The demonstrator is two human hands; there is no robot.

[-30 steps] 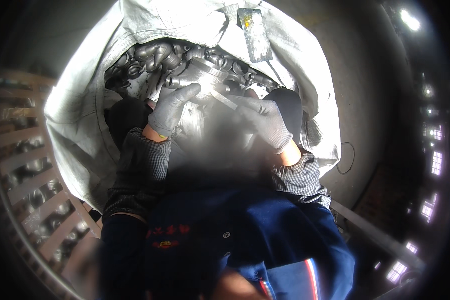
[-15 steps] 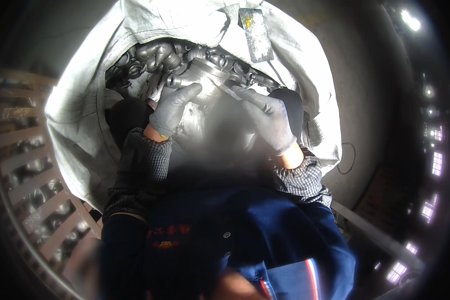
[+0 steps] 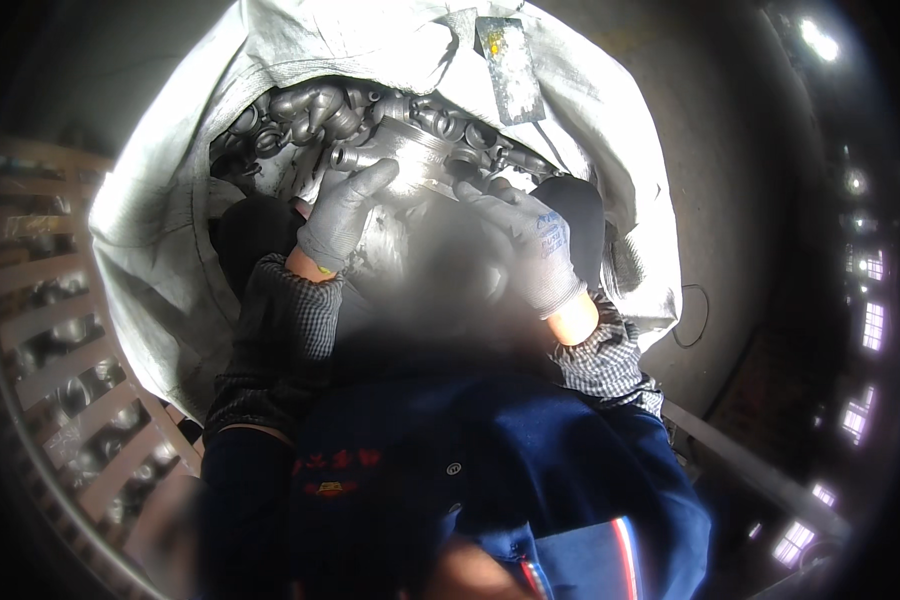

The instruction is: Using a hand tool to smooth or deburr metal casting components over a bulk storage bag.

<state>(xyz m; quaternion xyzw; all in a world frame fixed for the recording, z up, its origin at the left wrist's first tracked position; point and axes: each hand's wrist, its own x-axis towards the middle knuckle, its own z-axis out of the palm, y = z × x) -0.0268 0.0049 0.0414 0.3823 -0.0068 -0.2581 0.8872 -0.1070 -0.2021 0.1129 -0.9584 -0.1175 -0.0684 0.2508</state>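
Observation:
A grey metal casting (image 3: 417,145), shaped like a pipe fitting with a wide ribbed collar and a short side spout, is held over the mouth of the white sack. My gloved left hand (image 3: 344,218) closes on its left side, thumb on top below the spout. At the casting's right side is my gloved right hand (image 3: 535,240), fingers bent round a thin metal tool (image 3: 442,187) that touches the lower part of the casting. Most of this tool is hidden by the fingers, and a blurred patch covers the area below the casting.
Several grey castings (image 3: 310,112) lie heaped inside the white woven sack (image 3: 155,215). A stained dark plate (image 3: 511,75) rests on its far rim. Left of the sack stands a slatted crate (image 3: 55,350) with metal parts in it. A thin cable (image 3: 705,310) lies on the floor at right.
My right hand has turned and shifted slightly left against the casting, so less of the tool shows. The casting has tipped a little. My left hand has barely moved, keeping its hold.

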